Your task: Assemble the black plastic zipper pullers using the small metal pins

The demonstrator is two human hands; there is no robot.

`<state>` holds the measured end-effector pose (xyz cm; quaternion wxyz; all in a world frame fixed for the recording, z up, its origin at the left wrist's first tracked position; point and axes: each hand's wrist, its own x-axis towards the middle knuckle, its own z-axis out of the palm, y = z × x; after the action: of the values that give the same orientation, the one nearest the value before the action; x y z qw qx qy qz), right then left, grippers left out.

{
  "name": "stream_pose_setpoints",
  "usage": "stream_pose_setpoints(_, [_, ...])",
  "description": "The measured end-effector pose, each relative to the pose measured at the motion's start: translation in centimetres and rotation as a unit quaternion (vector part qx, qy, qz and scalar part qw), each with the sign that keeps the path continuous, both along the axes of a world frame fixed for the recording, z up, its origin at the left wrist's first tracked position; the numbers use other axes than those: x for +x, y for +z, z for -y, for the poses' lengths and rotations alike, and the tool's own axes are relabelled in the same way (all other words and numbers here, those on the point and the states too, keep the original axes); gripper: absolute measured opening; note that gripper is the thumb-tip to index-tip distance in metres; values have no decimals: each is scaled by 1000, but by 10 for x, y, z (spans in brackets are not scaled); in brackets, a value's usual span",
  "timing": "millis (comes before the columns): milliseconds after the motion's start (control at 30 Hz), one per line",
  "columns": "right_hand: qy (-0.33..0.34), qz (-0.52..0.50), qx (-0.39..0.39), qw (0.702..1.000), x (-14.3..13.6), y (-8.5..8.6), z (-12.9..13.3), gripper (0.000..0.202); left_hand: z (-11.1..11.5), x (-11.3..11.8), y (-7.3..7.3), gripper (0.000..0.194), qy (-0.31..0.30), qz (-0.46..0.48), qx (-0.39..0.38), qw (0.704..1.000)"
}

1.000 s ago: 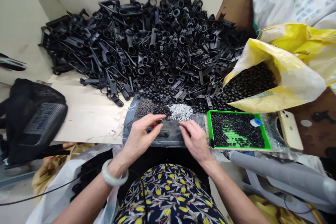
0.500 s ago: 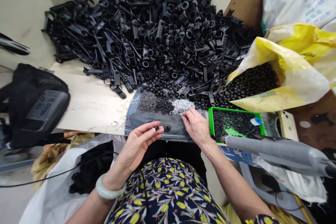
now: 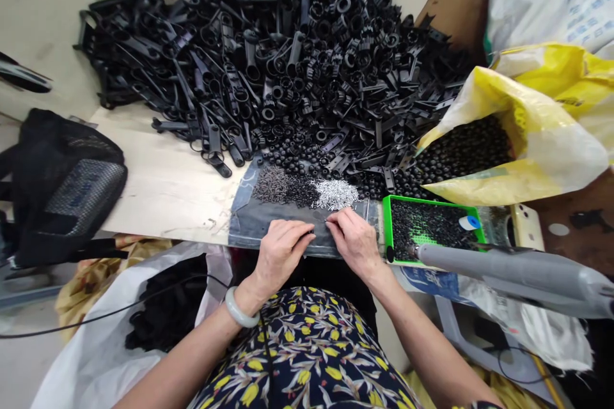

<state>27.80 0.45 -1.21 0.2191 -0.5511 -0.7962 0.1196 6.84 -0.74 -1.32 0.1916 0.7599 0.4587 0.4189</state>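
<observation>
Low over the dark cloth mat (image 3: 254,220), my left hand (image 3: 283,252) pinches a small black part that barely shows between thumb and fingertips. To its right my right hand (image 3: 352,239) is closed in a pinch; a tiny pin shows at its fingertips. The two hands are apart, fingertips facing each other. Just beyond my right hand lies a heap of silver pins (image 3: 336,193). Beside it are small black pieces (image 3: 301,192) and a heap of grey-brown screws (image 3: 271,185).
Behind the mat rises a large pile of black plastic parts (image 3: 288,70). At right are a green tray (image 3: 387,230) of small black pieces, a grey electric screwdriver (image 3: 508,271), a phone (image 3: 527,227) and a yellow-white bag (image 3: 547,147). A black mesh bag (image 3: 71,185) lies left.
My left hand has moved right and turned palm down over the flat black piece on the mat, which no longer shows. My right hand has come back from the silver pins toward me.
</observation>
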Motion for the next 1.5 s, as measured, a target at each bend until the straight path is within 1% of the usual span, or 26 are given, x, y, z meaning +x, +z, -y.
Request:
stream_pose_setpoints(167, [0, -24, -11, 1000, 1, -1, 1, 21, -3, 2, -4, 11, -3, -15, 8, 1000])
stream_pose_setpoints(267, [-2, -78, -37, 996, 0, 3, 3, 22, -3, 3, -7, 10, 10, -34, 17, 999])
stream_pose_setpoints(333, [-9, -147, -68, 987, -3, 9, 5, 20, -2, 4, -9, 10, 21, -37, 21, 999])
stream_pose_setpoints(400, [-21, -224, -106, 969, -8, 16, 6, 18, -1, 5, -11, 10, 21, -25, 20, 999])
stream_pose_setpoints(467, [-31, -276, -144, 950, -14, 23, 7, 18, 0, 5, -13, 9, 16, -5, 9, 1000])
stream_pose_setpoints(533, [-36, -294, -178, 938, -19, 27, 6, 20, 0, 5, -14, 7, 12, 10, -8, 1000])
stream_pose_setpoints(633, [-39, -295, -216, 930, -22, 25, 4, 23, 0, 4, -12, 4, 9, 21, -36, 999])
stream_pose_setpoints(767, [-36, -305, -230, 924, -23, 21, 4, 25, -1, 5, -6, 4, 7, 35, -57, 998])
stream_pose_setpoints(867, [-33, -289, -212, 933, -26, 24, 6, 25, -1, 5, -5, 3, 6, 50, -63, 997])
stream_pose_setpoints(933, [-37, -263, -184, 946, -29, 26, 6, 24, -1, 5, -6, 3, 4, 56, -68, 996])
stream_pose_setpoints(1000, [-45, -254, -160, 953, -32, 26, 5, 22, 0, 4, -8, 4, 4, 62, -69, 996])
stream_pose_setpoints(1067, [-53, -273, -156, 948, -32, 25, 5, 19, 1, 4, -9, 3, 8, 71, -59, 996])
stream_pose_setpoints(1133, [-56, -304, -161, 937, -28, 24, 13, 17, 1, 4, -9, 3, 11, 81, -45, 996])
stream_pose_setpoints(1200, [-57, -319, -154, 933, -16, 28, 36, 23, 1, 4, -9, 4, 12, 90, -36, 995])
stream_pose_setpoints(1267, [-69, -311, -126, 940, 4, 35, 71, 21, 1, 5, -8, 3, 10, 99, -33, 994])
stream_pose_setpoints(1333, [-75, -291, -57, 952, 30, 43, 109, 15, 0, 5, -8, 2, 9, 109, -34, 993])
stream_pose_setpoints(1367, [-105, -288, -18, 952, 45, 47, 124, 12, 0, 6, -8, 3, 8, 112, -36, 993])
stream_pose_setpoints(1400, [-157, -292, 26, 943, 59, 51, 134, 11, 0, 6, -8, 4, 6, 112, -38, 993])
stream_pose_setpoints(1433, [-216, -309, 85, 922, 72, 54, 138, 11, 1, 6, -9, 4, 5, 112, -40, 993])
stream_pose_setpoints(1467, [-259, -340, 130, 895, 83, 58, 136, 8, 1, 6, -9, 5, 4, 111, -41, 993])
stream_pose_setpoints(1500, [-274, -367, 149, 876, 91, 62, 128, 17, 1, 5, -9, 4, 3, 111, -40, 993])
